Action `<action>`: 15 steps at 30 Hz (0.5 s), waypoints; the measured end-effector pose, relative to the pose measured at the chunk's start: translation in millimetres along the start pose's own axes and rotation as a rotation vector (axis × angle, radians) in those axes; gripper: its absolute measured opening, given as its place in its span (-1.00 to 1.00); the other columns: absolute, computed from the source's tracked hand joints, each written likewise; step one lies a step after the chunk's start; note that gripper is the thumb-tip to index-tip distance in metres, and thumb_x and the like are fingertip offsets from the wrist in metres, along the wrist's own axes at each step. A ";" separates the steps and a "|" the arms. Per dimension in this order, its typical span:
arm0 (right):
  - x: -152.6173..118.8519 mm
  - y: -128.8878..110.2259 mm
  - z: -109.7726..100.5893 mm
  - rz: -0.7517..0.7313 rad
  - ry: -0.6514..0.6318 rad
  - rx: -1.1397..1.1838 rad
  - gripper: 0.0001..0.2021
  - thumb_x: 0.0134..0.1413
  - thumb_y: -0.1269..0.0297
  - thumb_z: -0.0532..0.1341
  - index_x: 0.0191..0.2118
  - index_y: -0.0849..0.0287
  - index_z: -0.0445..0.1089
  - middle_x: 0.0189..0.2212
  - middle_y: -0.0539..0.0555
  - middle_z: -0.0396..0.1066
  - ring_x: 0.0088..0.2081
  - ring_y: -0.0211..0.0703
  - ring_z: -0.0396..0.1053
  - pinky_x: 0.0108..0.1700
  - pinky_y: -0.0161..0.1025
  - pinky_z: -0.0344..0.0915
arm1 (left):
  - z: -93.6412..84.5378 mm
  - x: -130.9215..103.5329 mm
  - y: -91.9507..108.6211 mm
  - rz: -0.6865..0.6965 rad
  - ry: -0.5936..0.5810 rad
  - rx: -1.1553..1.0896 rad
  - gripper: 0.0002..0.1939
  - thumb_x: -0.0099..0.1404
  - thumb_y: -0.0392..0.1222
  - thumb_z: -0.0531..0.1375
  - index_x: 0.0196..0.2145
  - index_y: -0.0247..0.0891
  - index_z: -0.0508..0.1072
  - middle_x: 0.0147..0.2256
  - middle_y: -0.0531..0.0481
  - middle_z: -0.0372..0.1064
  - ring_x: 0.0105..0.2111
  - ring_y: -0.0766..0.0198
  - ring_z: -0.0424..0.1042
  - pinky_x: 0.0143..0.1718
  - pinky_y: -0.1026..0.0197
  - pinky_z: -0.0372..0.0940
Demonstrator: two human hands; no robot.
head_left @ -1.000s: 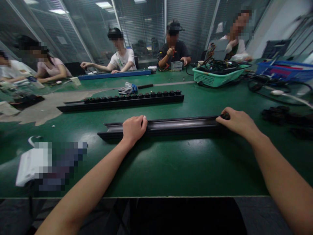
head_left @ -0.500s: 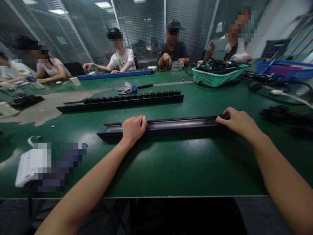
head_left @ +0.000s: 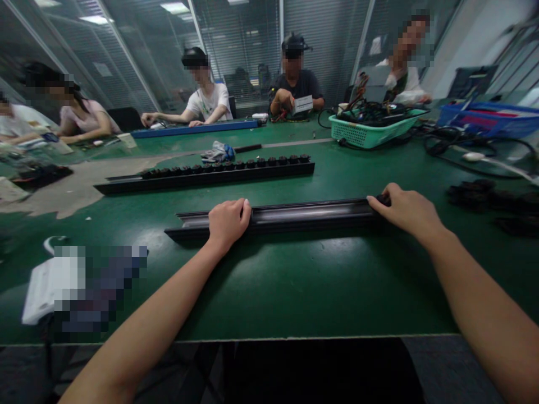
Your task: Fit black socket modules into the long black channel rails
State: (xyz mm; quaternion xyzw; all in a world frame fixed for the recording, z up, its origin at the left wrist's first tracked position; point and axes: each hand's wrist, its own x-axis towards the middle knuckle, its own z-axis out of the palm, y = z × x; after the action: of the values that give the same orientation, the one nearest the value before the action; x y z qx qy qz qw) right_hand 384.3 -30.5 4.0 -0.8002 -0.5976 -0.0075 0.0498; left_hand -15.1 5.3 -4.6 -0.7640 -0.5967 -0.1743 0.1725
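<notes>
A long black channel-shaped rail lies across the green table before me, its groove facing up. My left hand is closed round it left of its middle. At its right end my right hand is closed with thumb and fingers on a small black part, mostly hidden by the fingers, sitting in or over the groove. Farther back lies a second black rail with a row of small black round pieces along it.
Loose black parts lie to the right, near cables and a blue basket. A green basket holds cables. Gloves lie behind the second rail. At left front are a white device and a blurred phone-like thing. Several people sit opposite.
My right hand has shifted very slightly left along the rail's end; my left hand keeps its hold. Across the table, a person has tilted up a grey box.
</notes>
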 end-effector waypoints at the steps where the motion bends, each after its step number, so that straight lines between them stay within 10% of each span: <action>1: 0.1 -0.4 0.4 0.000 0.003 -0.001 -0.46 0.23 -0.22 -0.11 -0.10 0.17 0.25 -0.18 0.36 0.47 -0.16 0.22 0.42 -0.25 -0.08 0.19 | 0.0 0.0 0.0 0.000 0.000 -0.002 -0.52 0.48 -0.01 -0.16 -0.36 -0.19 0.47 -0.33 -0.11 0.52 -0.34 0.15 0.45 -0.40 0.15 0.04; 15: -1.1 0.8 -1.0 0.050 0.061 0.075 -0.54 0.17 -0.14 0.01 -0.15 0.18 0.31 -0.17 0.36 0.47 -0.16 0.20 0.41 -0.27 -0.09 0.18 | -0.2 0.1 -0.7 0.012 0.011 -0.019 -0.51 0.49 0.00 -0.16 -0.37 -0.19 0.46 -0.35 -0.11 0.51 -0.37 0.14 0.43 -0.42 0.15 0.01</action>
State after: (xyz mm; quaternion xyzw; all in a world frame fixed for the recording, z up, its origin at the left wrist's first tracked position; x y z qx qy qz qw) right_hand 384.8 -31.8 4.8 -0.8119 -0.5754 -0.0081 0.0982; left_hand -15.7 5.5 -4.4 -0.7682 -0.5896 -0.1830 0.1695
